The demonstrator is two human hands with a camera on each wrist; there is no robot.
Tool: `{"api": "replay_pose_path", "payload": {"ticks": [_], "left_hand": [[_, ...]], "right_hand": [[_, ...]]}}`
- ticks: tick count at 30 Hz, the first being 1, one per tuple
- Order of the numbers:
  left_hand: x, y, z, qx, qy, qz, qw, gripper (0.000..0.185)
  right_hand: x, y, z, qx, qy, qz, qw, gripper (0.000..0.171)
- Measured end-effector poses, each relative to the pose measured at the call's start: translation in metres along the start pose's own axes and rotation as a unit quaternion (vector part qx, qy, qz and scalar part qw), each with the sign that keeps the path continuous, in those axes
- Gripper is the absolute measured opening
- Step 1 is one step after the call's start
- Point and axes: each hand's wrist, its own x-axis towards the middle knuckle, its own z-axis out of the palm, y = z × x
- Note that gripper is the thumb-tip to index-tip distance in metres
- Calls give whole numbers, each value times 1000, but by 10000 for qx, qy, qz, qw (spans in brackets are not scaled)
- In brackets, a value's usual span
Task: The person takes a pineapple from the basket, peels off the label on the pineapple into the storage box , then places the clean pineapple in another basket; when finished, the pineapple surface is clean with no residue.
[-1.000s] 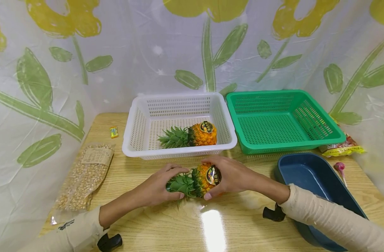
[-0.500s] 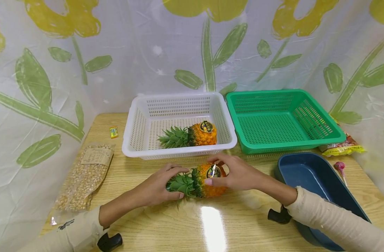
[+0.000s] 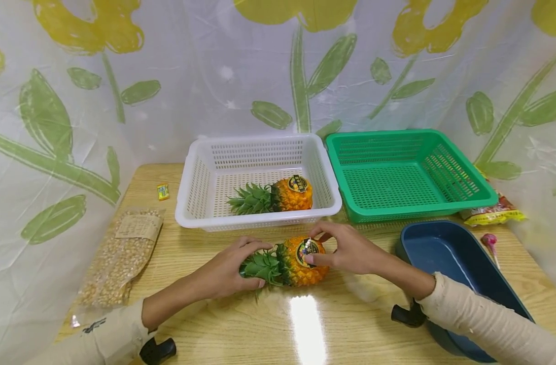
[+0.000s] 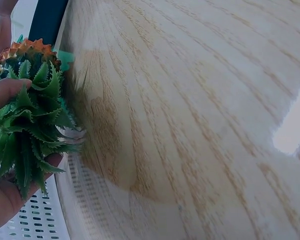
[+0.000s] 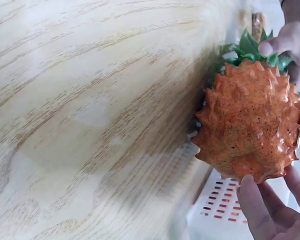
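An orange pineapple [image 3: 305, 266] lies on its side on the wooden table [image 3: 269, 324], just in front of the white basket [image 3: 259, 220]. My left hand [image 3: 261, 264] grips its green crown [image 3: 264, 266]. In the left wrist view its fingers [image 4: 5, 92] curl round the leaves [image 4: 30, 135]. My right hand [image 3: 311, 248] is at the fruit's body, thumb and forefinger pinching the round dark label [image 3: 305, 251]. The right wrist view shows the spiky body [image 5: 252, 122] with my thumb [image 5: 252, 200] against its lower edge. A second pineapple [image 3: 289, 195] lies inside the white basket.
A green basket [image 3: 410, 175] stands to the right of the white one. A dark blue tub [image 3: 447, 253] sits at the right front, with a lollipop [image 3: 489, 241] and a snack packet [image 3: 492, 215] beyond it. A bag of kernels [image 3: 123, 253] and a small yellow sweet [image 3: 163, 191] lie at the left.
My right hand has let go of the pineapple's body and drawn back, its thumb and forefinger now at the label. The left hand and the fruit have hardly moved.
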Motion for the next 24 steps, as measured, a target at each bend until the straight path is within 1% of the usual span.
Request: {"api": "replay_pose_path", "payload": {"ticks": [9, 12, 17, 24], "left_hand": [[-1, 0, 0, -27, 1, -3, 10000, 72], [0, 0, 0, -23, -4, -9, 10000, 72], [-1, 0, 0, -21, -11, -54, 10000, 73], [-1, 1, 1, 17, -14, -144, 9999, 72]], "right_hand": [[1, 1, -1, 49, 29, 27, 10000, 34], [1, 0, -2, 121, 86, -36, 9999, 33], [1, 0, -2, 306, 112, -131, 9994, 31], [-1, -2, -2, 734, 199, -189, 9969, 26]]}}
